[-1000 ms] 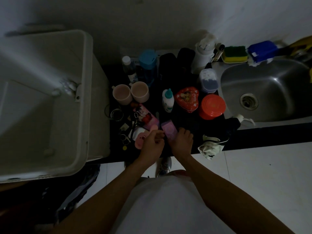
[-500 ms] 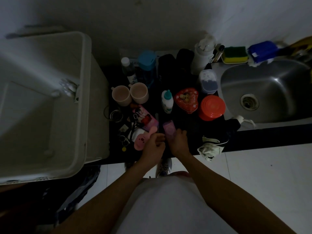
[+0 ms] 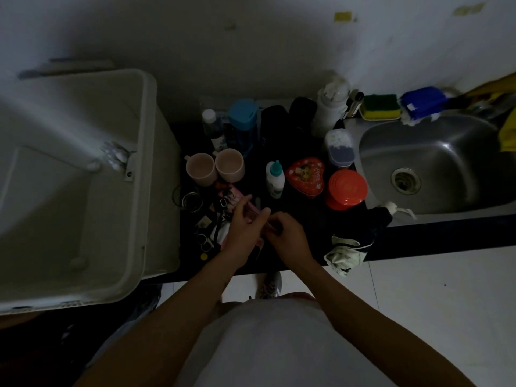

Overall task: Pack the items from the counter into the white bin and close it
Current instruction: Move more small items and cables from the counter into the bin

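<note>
Standing at the dark counter (image 3: 307,219), with the open white bin (image 3: 139,219) close by on the left. Holding a small pink thing (image 3: 261,220) low over the counter's front part. Gripping one end with the curled fingers of the left hand (image 3: 243,233), pinching the other end with the bent fingers of the right hand (image 3: 290,238). Farther back on the counter: two pink cups (image 3: 201,169), a white bottle (image 3: 275,178), a red heart tin (image 3: 305,177), an orange tub (image 3: 346,188). Off to the right, a metal sink (image 3: 446,152).

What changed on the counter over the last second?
The small pink packet, earlier lying flat in plain view, is now pinched between the left hand and right hand, mostly hidden. Both hands edged slightly left. The mugs, red tin, orange container and open white bin stayed put.
</note>
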`<state>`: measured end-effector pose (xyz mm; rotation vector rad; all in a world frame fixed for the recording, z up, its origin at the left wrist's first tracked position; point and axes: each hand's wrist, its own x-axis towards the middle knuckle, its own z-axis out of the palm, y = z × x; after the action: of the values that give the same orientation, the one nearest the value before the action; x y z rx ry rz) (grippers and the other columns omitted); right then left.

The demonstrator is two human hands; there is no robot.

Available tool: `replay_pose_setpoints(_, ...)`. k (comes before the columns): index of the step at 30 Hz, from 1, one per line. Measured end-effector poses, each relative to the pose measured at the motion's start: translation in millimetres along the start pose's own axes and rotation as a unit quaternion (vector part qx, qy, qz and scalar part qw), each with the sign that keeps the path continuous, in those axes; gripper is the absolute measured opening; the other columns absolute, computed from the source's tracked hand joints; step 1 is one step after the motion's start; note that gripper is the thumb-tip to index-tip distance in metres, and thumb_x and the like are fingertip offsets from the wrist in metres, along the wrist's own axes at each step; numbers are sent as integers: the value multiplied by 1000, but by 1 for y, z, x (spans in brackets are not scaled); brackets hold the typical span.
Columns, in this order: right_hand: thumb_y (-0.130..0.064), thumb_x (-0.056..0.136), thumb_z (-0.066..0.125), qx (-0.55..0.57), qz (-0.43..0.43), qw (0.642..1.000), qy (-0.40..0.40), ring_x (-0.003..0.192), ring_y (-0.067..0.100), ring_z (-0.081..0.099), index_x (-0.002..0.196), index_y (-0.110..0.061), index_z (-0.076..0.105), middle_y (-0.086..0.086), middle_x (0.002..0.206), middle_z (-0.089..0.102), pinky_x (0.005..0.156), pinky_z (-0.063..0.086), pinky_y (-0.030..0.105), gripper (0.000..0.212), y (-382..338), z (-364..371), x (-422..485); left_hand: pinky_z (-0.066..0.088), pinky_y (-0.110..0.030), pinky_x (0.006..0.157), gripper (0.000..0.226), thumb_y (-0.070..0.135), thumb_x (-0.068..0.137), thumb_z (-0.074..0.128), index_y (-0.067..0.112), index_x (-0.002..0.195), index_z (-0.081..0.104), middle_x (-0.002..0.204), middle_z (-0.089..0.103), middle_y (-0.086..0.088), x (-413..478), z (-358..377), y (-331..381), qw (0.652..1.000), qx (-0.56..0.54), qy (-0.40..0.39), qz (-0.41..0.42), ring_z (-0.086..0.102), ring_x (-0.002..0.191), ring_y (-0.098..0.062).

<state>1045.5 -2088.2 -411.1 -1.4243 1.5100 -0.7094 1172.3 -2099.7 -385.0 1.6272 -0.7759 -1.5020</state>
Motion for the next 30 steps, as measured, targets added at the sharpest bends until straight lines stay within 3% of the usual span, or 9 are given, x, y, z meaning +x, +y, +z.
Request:
replay_pose_setpoints(3, -25, 84, 70, -15, -22, 1000, 7, 82, 6, 58, 88, -25, 62, -10, 85, 59, 74, 52, 33, 9, -6, -1, 4, 57, -47, 87, 36, 29, 90, 68, 30, 122, 53, 124, 59, -6, 6, 0, 4, 999, -29, 24, -32, 64, 105, -23)
replay_pose_setpoints(5, -26, 84, 71, -17, -27, 999, 15, 84, 8, 59, 90, -24, 63, -9, 87, 60, 75, 53, 35, 10, -9, -2, 5, 55, -53, 88, 30, 29, 89, 68, 26, 116, 55, 121, 61, -12, 6, -1, 5, 998, -48, 26, -36, 65, 104, -28)
replay_pose_setpoints(10, -25, 81, 74, 88, 0, 996, 11, 88, 4, 63, 99, -28, 64, -9, 96, 64, 75, 53, 20, 21, -17, -6, 4, 54, -55, 91, 15, 23, 91, 67, 26, 102, 58, 112, 64, -11, 7, -5, 12, 986, -150, 59, -32, 66, 103, -32)
replay_pose_setpoints(14, -16, 80, 75, 159, 41, 986, 21, 100, -1, 61, 120, -23, 56, -8, 111, 62, 79, 50, 10, 45, -21, -1, 2, 55, -54, 88, 17, 24, 91, 66, 24, 105, 56, 119, 62, -16, 7, -10, 18, 968, -232, 70, -69, 66, 104, -35)
replay_pose_setpoints(19, -10, 82, 73, 219, 54, 974, -13, 107, 6, 64, 131, -23, 46, -3, 119, 60, 86, 55, 21, 58, -32, 13, 5, 51, -56, 94, 19, 27, 92, 65, 31, 106, 53, 122, 61, -11, 5, -7, 16, 967, -229, 71, -85, 64, 109, -32)
replay_pose_setpoints(24, -3, 86, 63, 216, 42, 975, -39, 100, 1, 64, 122, -26, 50, -5, 113, 62, 81, 52, 15, 45, -37, 14, 8, 50, -61, 93, 31, 25, 95, 61, 35, 119, 44, 129, 57, -10, 5, -10, 16, 958, -257, 67, -112, 64, 109, -33)
replay_pose_setpoints(30, 1, 92, 54, 153, 32, 987, -46, 99, 26, 63, 103, -12, 56, 13, 106, 62, 87, 54, 41, 17, -36, 23, 4, 47, -60, 98, 62, 18, 97, 56, 46, 142, 24, 131, 57, -11, 5, -16, 15, 948, -282, 80, -122, 62, 112, -34)
